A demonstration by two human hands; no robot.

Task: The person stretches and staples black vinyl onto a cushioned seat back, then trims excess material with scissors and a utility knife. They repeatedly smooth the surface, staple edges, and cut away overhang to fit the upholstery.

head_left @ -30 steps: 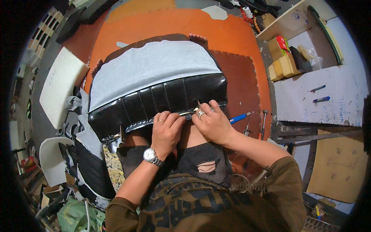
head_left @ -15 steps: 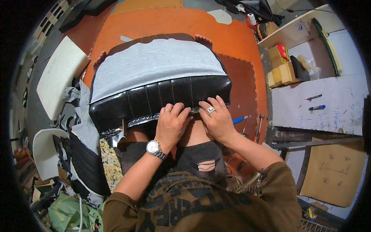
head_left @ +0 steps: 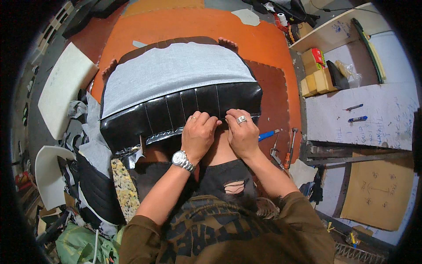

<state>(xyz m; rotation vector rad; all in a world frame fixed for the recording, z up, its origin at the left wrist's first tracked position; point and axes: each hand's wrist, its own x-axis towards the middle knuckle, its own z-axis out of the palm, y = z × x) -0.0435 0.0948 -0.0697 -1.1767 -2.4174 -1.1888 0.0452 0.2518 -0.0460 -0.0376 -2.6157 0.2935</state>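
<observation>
Both forearms come up from below and meet in front of the knees, hands side by side, knuckles up. The left hand (head_left: 199,134) has its fingers curled down, pressing. The right hand (head_left: 242,132) is curled the same way, thumbs almost touching.

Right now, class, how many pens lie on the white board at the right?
2: a dark pen nearer the board's far edge, and a blue pen just below it. Others may be hidden outside the view.

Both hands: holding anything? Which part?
Left hand and right hand both grip the black seat cover along its near edge, fingers pressing it down.
</observation>
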